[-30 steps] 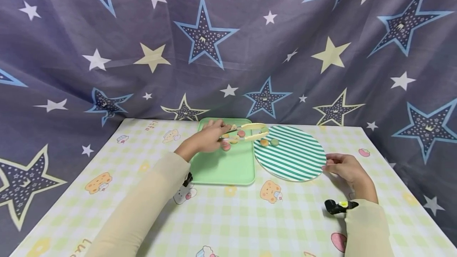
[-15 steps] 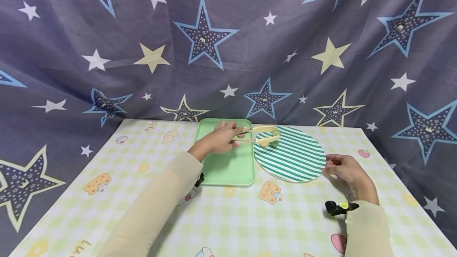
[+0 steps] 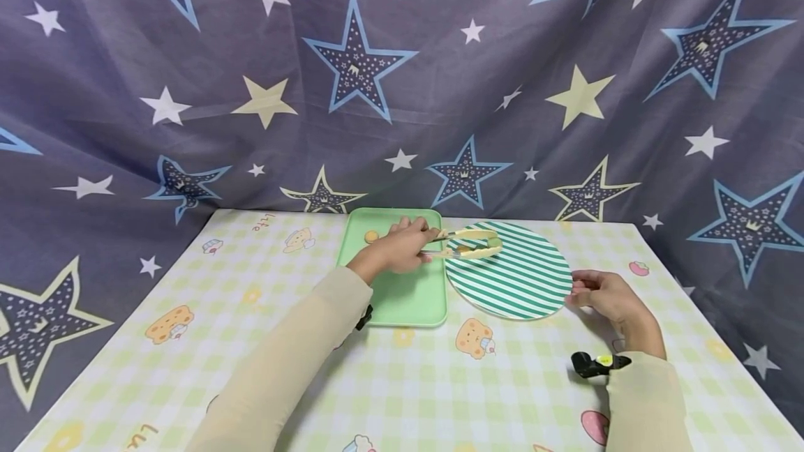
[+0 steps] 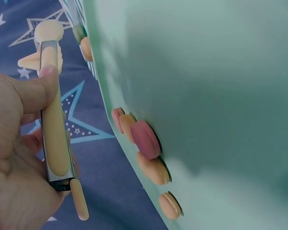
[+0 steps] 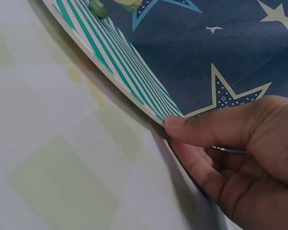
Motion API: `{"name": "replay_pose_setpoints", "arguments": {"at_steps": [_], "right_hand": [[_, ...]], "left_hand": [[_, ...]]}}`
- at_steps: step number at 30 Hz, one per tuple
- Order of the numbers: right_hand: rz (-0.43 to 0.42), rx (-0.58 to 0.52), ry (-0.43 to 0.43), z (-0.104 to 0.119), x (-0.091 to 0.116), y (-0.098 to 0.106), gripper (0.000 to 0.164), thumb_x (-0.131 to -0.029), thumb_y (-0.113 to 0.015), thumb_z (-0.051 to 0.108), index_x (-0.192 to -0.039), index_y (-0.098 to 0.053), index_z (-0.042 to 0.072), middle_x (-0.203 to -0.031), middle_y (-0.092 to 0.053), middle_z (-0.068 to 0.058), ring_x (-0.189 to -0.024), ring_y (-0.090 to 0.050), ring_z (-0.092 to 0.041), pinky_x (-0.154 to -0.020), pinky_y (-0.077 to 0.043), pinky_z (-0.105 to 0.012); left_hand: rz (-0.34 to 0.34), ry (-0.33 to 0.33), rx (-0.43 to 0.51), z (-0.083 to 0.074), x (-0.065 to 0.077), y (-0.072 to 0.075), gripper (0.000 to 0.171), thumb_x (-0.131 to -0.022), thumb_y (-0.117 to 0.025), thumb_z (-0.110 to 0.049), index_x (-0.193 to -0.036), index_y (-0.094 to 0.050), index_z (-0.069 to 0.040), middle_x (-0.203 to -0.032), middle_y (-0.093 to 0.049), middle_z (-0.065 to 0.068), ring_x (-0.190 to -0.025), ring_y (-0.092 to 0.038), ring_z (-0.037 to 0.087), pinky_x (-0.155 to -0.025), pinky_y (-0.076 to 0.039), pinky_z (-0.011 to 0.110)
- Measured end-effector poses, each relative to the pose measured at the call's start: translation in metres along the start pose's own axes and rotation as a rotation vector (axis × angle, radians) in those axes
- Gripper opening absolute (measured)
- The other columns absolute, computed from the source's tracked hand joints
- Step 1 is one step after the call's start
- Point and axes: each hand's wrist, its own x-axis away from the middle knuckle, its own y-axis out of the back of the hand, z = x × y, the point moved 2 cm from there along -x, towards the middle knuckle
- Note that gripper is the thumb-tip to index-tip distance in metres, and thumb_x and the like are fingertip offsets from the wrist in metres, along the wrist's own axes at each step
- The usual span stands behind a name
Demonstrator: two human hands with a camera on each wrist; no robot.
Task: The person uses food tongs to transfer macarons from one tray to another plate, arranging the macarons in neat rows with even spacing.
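Observation:
My left hand (image 3: 402,248) grips a pair of cream-tipped tongs (image 4: 55,127), which reaches from the green tray over the striped plate. Between the tong tips shows a green macaron (image 3: 494,242), close over the plate. An orange macaron (image 3: 463,248) lies on the plate's left side, partly covered by the tongs. In the right wrist view another green macaron (image 5: 98,8) sits on the plate. My right hand (image 3: 614,296) pinches the right edge of the round green-and-white striped plate (image 5: 120,57) between thumb and fingers.
The light green tray (image 3: 402,305) stands left of the plate. Several macarons lie on it, among them a dark pink macaron (image 4: 145,139) and a pale orange macaron (image 4: 169,206). A checked cloth (image 3: 402,389) covers the table, and a starry curtain (image 3: 402,124) hangs behind.
My left hand has moved right with the tongs, bringing the green macaron from the plate's left edge further over the plate. My right hand stays at the plate's edge.

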Motion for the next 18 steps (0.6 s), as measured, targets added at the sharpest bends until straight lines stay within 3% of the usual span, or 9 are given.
{"name": "replay_pose_setpoints", "arguments": {"at_steps": [18], "right_hand": [[-0.006, 0.005, 0.002, -0.001, -0.002, 0.0, 0.064, -0.09, -0.074, -0.001, -0.145, -0.043, -0.016, -0.118, -0.065, -0.016, -0.093, -0.06, -0.012, -0.076, -0.05, -0.019]], "left_hand": [[0.043, 0.014, -0.081, -0.013, -0.013, -0.008, 0.06, -0.106, -0.056, -0.035, -0.161, -0.037, -0.018, -0.138, -0.045, 0.007, -0.102, -0.034, 0.024, -0.083, -0.027, 0.037]]}}
